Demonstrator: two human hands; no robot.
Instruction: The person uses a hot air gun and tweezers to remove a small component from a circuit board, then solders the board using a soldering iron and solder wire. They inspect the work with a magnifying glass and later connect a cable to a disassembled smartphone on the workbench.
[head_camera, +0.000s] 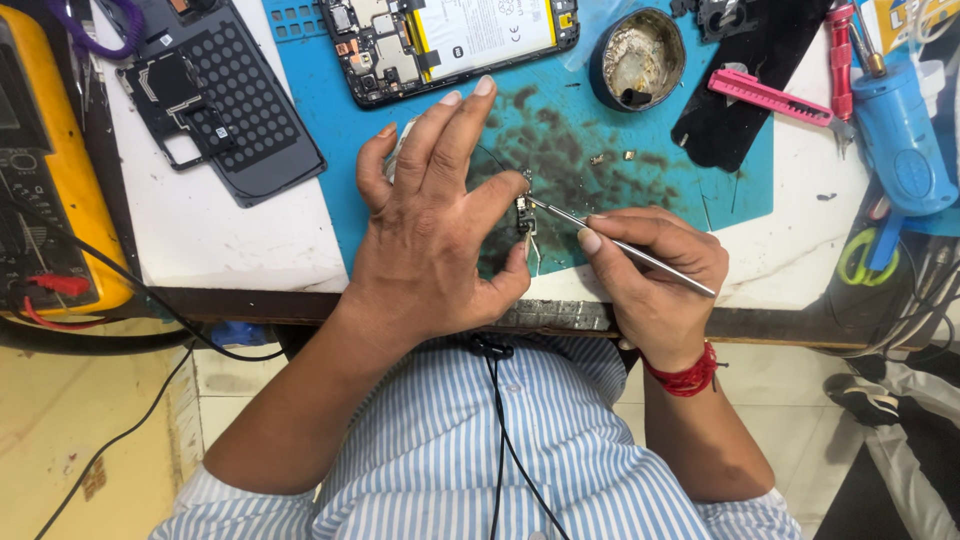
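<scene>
A tiny board is pinned on the blue mat near the tabletop's front edge, pressed down by the left hand with fingers spread. Tweezers are pinched in the right hand, tip touching the board. An opened phone is parked at the mat's far edge.

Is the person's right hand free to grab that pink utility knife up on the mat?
Probably not at once: the right hand is holding metal tweezers. The pink utility knife lies uncovered beyond it, so nothing else blocks the way.
</scene>
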